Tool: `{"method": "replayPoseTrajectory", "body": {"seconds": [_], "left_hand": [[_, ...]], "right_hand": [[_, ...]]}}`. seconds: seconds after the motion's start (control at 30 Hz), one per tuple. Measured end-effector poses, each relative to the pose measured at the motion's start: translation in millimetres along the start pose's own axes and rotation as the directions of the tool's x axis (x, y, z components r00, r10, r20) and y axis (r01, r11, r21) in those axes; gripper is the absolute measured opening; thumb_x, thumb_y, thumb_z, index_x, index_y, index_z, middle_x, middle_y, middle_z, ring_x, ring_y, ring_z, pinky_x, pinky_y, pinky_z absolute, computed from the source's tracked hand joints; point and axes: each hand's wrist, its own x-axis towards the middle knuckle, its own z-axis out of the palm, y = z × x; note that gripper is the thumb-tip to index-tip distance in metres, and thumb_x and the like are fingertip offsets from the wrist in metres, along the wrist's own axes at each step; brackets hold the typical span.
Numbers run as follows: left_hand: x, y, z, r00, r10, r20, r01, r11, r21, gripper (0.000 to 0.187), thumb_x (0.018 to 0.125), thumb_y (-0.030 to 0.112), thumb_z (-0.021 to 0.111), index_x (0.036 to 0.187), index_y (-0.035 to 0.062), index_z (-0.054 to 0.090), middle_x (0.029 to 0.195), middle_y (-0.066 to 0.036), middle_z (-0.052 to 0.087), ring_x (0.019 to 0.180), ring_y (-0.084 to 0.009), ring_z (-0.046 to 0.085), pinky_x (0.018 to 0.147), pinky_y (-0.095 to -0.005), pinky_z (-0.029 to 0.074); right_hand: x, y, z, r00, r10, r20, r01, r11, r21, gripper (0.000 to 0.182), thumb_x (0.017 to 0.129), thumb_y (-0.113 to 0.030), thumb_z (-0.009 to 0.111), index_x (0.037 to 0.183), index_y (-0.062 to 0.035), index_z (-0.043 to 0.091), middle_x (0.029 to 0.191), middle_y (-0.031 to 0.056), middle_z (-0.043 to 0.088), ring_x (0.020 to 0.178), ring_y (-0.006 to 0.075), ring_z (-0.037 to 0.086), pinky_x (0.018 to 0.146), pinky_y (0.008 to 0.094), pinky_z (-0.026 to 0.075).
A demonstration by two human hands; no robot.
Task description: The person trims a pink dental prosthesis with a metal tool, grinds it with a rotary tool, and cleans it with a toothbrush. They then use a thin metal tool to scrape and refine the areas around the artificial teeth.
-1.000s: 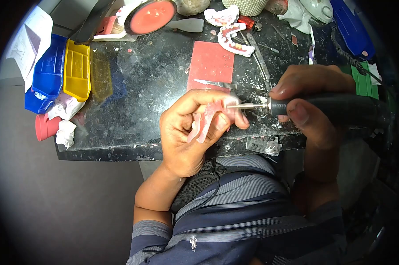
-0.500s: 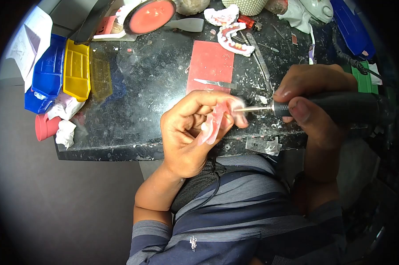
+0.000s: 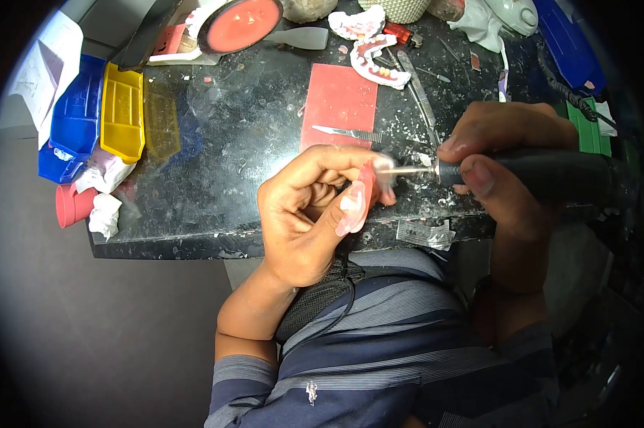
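Note:
My left hand (image 3: 304, 207) pinches a pink denture base (image 3: 359, 200) near the table's front edge, and the piece stands edge-on between thumb and fingers. From the right, my right hand (image 3: 504, 160) grips a black rotary handpiece (image 3: 543, 175). Its thin metal shank points left, and the blurred tip meets the upper part of the pink piece beside my left fingertips. Just behind my left hand a scalpel blade with a ridged handle (image 3: 347, 133) lies on a red wax sheet (image 3: 340, 100).
Two plaster models with teeth (image 3: 377, 63) sit at the back, near metal tools (image 3: 422, 96). Yellow (image 3: 122, 114) and blue trays (image 3: 77, 107) and a pink cup (image 3: 74, 205) stand left. A clear packet (image 3: 425, 234) lies at the front edge. A green tray (image 3: 586, 128) is at right.
My left hand has turned the pink piece, which now shows narrower and more upright. My right hand and the handpiece have shifted slightly left.

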Motion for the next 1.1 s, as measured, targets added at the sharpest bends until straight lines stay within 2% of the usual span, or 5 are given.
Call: {"method": "replayPoseTrajectory", "body": {"seconds": [0.3,0.57,0.93,1.03,1.1], "left_hand": [[0.4,3.2,-3.7,0.999,-0.032,0.017,0.031,0.998,0.061,0.023,0.095,0.006,0.061,0.112,-0.0091,0.061,0.090,-0.011,0.067,0.079,-0.0112,0.062,0.068,-0.0221,0.047],[1.5,2.8,-0.7,0.995,-0.096,-0.038,0.094,0.994,-0.051,0.021,0.094,0.004,0.062,0.111,-0.0088,0.062,0.093,-0.010,0.066,0.080,-0.0117,0.062,0.072,-0.0235,0.049],[1.6,0.6,-4.9,0.989,-0.148,-0.001,0.148,0.988,-0.035,0.018,0.096,0.004,0.059,0.108,-0.0084,0.063,0.091,-0.010,0.066,0.078,-0.0113,0.061,0.072,-0.0239,0.048],[2.2,0.9,-5.3,0.989,-0.151,0.010,0.151,0.988,-0.023,0.017,0.096,0.003,0.058,0.108,-0.0084,0.063,0.088,-0.009,0.066,0.076,-0.0108,0.060,0.070,-0.0232,0.047],[2.4,1.6,-4.5,0.989,-0.147,0.016,0.147,0.989,-0.002,0.017,0.096,0.003,0.058,0.107,-0.0084,0.063,0.087,-0.009,0.065,0.075,-0.0106,0.060,0.070,-0.0229,0.047]], "right_hand": [[-0.6,-3.1,0.5,1.000,0.018,0.010,-0.018,0.998,-0.066,0.019,0.070,-0.015,0.071,0.077,0.0012,0.067,0.067,0.0140,0.066,0.051,0.0158,0.058,0.047,0.0255,0.043],[-0.7,-0.2,0.7,0.999,0.022,0.044,-0.019,0.998,-0.054,0.017,0.068,-0.013,0.070,0.078,0.0008,0.068,0.069,0.0131,0.067,0.053,0.0159,0.059,0.049,0.0254,0.043],[-1.2,0.5,1.7,0.997,0.073,0.033,-0.071,0.996,-0.062,0.017,0.068,-0.015,0.071,0.075,0.0004,0.067,0.067,0.0126,0.066,0.053,0.0163,0.060,0.050,0.0258,0.043],[-1.5,3.2,0.9,0.998,-0.010,0.060,0.016,0.996,-0.084,0.018,0.068,-0.016,0.071,0.075,0.0003,0.067,0.067,0.0122,0.066,0.052,0.0160,0.059,0.049,0.0256,0.042],[-1.1,0.3,1.1,0.998,0.055,0.017,-0.054,0.995,-0.085,0.018,0.068,-0.016,0.071,0.074,0.0003,0.067,0.066,0.0123,0.066,0.052,0.0161,0.059,0.049,0.0254,0.042]]}}
